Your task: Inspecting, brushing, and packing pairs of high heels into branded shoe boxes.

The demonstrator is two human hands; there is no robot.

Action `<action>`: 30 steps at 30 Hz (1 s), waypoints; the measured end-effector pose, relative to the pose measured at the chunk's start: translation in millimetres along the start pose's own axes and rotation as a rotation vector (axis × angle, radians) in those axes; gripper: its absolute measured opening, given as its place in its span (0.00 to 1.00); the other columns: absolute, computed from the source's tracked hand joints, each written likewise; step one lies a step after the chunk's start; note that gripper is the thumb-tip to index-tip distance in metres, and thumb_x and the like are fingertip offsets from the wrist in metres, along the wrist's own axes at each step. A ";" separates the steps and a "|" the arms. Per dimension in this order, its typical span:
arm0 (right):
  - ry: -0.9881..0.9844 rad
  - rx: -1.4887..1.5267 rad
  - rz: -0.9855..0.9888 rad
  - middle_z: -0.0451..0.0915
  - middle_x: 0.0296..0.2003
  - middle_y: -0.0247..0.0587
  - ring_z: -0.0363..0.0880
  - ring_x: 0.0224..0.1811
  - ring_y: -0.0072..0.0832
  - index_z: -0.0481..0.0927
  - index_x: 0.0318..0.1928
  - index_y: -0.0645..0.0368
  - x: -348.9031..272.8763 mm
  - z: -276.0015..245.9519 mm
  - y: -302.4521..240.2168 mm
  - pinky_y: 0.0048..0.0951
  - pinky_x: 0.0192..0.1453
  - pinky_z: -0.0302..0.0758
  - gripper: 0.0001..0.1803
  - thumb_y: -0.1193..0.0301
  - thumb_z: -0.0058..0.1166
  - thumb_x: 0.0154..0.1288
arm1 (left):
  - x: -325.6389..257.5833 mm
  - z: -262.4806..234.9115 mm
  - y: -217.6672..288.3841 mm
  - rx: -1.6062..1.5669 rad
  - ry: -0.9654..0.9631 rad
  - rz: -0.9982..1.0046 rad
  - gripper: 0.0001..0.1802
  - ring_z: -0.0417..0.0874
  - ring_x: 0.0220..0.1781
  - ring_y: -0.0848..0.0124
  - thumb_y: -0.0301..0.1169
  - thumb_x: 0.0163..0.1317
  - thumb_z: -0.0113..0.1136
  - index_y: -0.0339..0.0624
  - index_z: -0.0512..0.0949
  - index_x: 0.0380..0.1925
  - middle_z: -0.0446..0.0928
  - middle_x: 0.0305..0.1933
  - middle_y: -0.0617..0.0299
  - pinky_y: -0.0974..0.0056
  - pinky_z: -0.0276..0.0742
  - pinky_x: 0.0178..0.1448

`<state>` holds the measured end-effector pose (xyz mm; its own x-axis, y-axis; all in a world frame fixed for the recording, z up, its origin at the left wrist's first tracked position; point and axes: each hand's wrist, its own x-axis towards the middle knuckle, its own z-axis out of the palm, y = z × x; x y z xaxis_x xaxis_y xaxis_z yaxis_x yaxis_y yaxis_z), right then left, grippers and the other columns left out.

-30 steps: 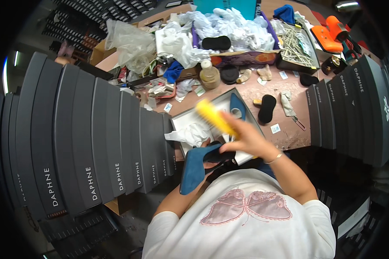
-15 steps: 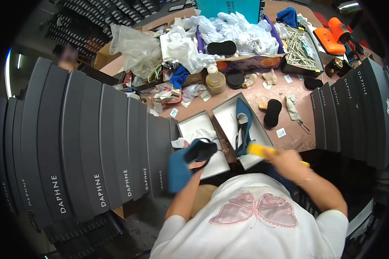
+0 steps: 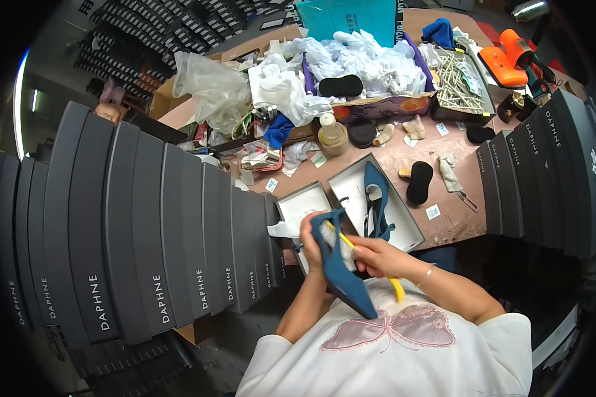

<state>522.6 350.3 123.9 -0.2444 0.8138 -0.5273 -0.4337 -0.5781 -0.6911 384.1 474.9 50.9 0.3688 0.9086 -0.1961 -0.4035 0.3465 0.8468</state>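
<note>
My left hand (image 3: 312, 243) is closed around the heel end of a blue pointed slingback shoe (image 3: 343, 274), held tilted over my lap with its toe toward me. A long, curved yellow tool (image 3: 397, 289) is gripped in my right hand (image 3: 381, 257). Its far end reaches to the shoe's opening, beside whitish, bristle-like material; I cannot make out its exact kind. The matching blue slingback shoe (image 3: 375, 182) lies in an open white-lined shoe box (image 3: 404, 231). Just left of it sits the other white box half (image 3: 304, 200), with crumpled white paper in it.
Tall rows of dark grey shoe boxes (image 3: 139, 231) flank me at left and right (image 3: 543, 172). Farther back are a glue jar (image 3: 333, 135), black oval pads (image 3: 420, 182), scissors wrapped in cloth (image 3: 449, 173), a purple box of crumpled tissue (image 3: 377, 106) and an orange tool (image 3: 503, 66).
The shoe in my left hand has turned its toe toward me and moved right. My right hand has brought the yellow tool left, from near the boxed shoe to the held one.
</note>
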 end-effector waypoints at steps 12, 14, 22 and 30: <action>0.726 -0.094 -0.274 0.69 0.25 0.27 0.59 0.15 0.11 0.63 0.69 0.48 -60.4 -101.1 0.4 0.14 0.16 0.57 0.25 0.62 0.44 0.74 | 29.7 -2.0 -18.0 -0.751 0.308 -0.752 0.24 0.76 0.58 0.48 0.50 0.66 0.46 0.43 0.76 0.49 0.78 0.54 0.50 0.39 0.66 0.64; 0.830 0.038 -0.355 0.69 0.25 0.29 0.57 0.14 0.10 0.60 0.70 0.49 -78.0 -147.3 20.0 0.13 0.16 0.55 0.26 0.61 0.42 0.75 | 27.4 -13.1 -23.8 -0.957 0.332 -0.924 0.24 0.72 0.62 0.44 0.51 0.64 0.48 0.47 0.77 0.50 0.76 0.57 0.51 0.31 0.61 0.66; 0.739 -0.347 -0.355 0.80 0.41 0.34 0.77 0.38 0.20 0.56 0.70 0.57 -50.0 -126.3 26.2 0.25 0.42 0.75 0.40 0.74 0.61 0.60 | -0.3 -77.7 -11.9 -0.314 0.331 -1.072 0.27 0.73 0.63 0.49 0.51 0.64 0.51 0.43 0.74 0.53 0.74 0.59 0.47 0.41 0.70 0.65; 0.738 -0.893 -0.004 0.77 0.44 0.68 0.76 0.45 0.61 0.48 0.71 0.58 56.6 -98.6 31.6 0.47 0.50 0.74 0.45 0.69 0.57 0.56 | -27.5 -84.3 -4.9 -0.043 0.433 -0.842 0.39 0.72 0.61 0.46 0.54 0.67 0.50 0.44 0.49 0.67 0.61 0.64 0.41 0.44 0.73 0.63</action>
<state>580.6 372.2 23.5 0.4491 0.7528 -0.4813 0.4055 -0.6517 -0.6410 305.3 467.9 10.4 0.2132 0.3607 -0.9080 -0.1797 0.9280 0.3265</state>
